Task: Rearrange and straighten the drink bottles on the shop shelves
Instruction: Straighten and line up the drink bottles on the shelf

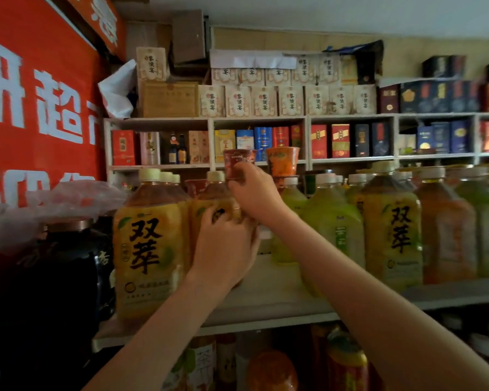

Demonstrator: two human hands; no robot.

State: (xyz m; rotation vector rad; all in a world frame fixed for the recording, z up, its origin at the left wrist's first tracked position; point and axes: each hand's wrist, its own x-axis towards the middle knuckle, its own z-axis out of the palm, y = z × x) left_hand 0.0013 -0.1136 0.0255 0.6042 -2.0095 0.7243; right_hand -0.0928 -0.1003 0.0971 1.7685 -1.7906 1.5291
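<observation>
Large tea bottles stand in a row on the white shelf (266, 303). My left hand (223, 246) grips the body of a yellow-labelled tea bottle (209, 193), second from the left, beside another big yellow bottle (150, 249). My right hand (251, 190) reaches higher and holds a dark red cup (239, 162) just above that bottle's cap. An orange cup (283, 163) sits right of it. Green bottles (333, 227) and a further yellow one (393, 230) stand to the right.
A dark jar (57, 272) under a plastic bag stands at the left end. A red banner (37, 108) covers the left wall. Boxed goods (266, 101) fill the upper shelves. More bottles (347, 362) stand on the shelf below.
</observation>
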